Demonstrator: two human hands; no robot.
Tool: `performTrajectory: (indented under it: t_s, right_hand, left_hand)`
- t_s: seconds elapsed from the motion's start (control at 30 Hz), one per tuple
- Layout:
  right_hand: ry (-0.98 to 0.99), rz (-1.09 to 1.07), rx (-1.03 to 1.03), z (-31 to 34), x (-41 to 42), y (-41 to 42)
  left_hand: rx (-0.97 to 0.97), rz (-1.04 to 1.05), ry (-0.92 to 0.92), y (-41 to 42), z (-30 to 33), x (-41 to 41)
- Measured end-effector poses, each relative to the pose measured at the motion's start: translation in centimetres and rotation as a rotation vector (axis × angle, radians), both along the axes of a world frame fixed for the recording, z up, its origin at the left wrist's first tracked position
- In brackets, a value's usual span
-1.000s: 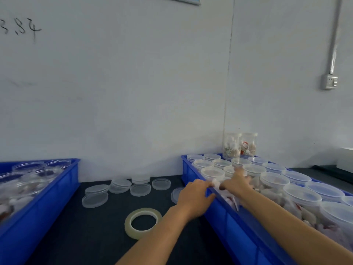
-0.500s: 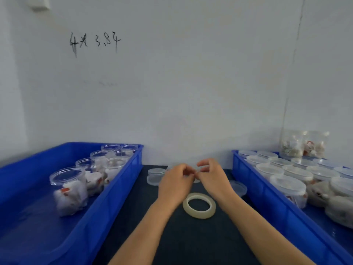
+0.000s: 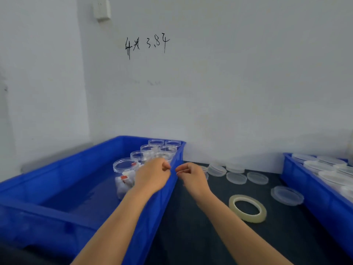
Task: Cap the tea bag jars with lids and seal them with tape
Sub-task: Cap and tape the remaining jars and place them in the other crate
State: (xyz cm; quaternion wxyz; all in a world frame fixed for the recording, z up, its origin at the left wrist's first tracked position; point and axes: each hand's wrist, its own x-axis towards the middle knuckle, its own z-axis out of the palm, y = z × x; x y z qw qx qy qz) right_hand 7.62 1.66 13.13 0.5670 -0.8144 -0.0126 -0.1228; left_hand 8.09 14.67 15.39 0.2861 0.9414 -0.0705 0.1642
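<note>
head view: tape roll [image 3: 247, 208] lies beside loose lids [image 3: 236, 177], between blue bins [image 3: 72, 190].

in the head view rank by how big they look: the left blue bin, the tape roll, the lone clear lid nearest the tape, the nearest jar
1. Left blue plastic bin, by far the largest.
2. Nearest clear plastic jar of tea bags, partly hidden by the left hand.
3. Translucent yellowish tape roll and round clear plastic lid: too alike to rank.

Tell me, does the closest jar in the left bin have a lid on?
No: the jar shows an open rim.
</note>
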Motion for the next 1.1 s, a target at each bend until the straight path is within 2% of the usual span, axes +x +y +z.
performTrajectory:
  t_s: [0.13,0.23,0.37,0.5,0.63,0.73,0.83,0.9,1.0,1.1]
  right_hand:
    - [-0.037,0.059,-0.057,0.9,2.1,3.3]
    - [-0.056,0.082,-0.115,1.3,3.5,5.7]
    - [-0.083,0.128,-0.297,1.0,5.3,8.1]
    - [-0.051,0.239,-0.487,0.2,6.5,9.6]
    - [-0.016,0.291,-0.759,-0.3,7.1,10.3]
    - [-0.067,0.233,-0.816,-0.4,6.6,10.0]
    - [-0.229,0.140,-0.678,0.2,5.5,8.4]
    - [-0.332,0.090,-0.554,1.1,4.4,6.6]
    - [-0.518,0.016,-0.484,3.4,2.9,3.3]
    - [-0.614,-0.064,-0.458,5.5,1.6,-0.6]
  left_hand:
    - [-0.046,0.149,0.016,4.3,0.6,2.1]
    - [0.043,0.252,0.037,6.6,-0.3,3.5]
    - [0.178,0.331,0.107,8.3,-1.0,4.8]
    - [0.216,0.329,0.192,8.7,-1.9,5.5]
    - [0.294,0.272,0.162,8.3,-1.9,5.7]
    - [0.366,0.250,0.034,7.7,-1.3,5.1]
    - [0.419,0.245,-0.184,6.8,-0.3,3.9]
    - [0.435,0.168,-0.359,6.1,0.6,3.0]
    - [0.316,0.012,-0.565,3.9,2.7,1.6]
    - [0.200,-0.055,-0.663,0.1,4.5,0.6]
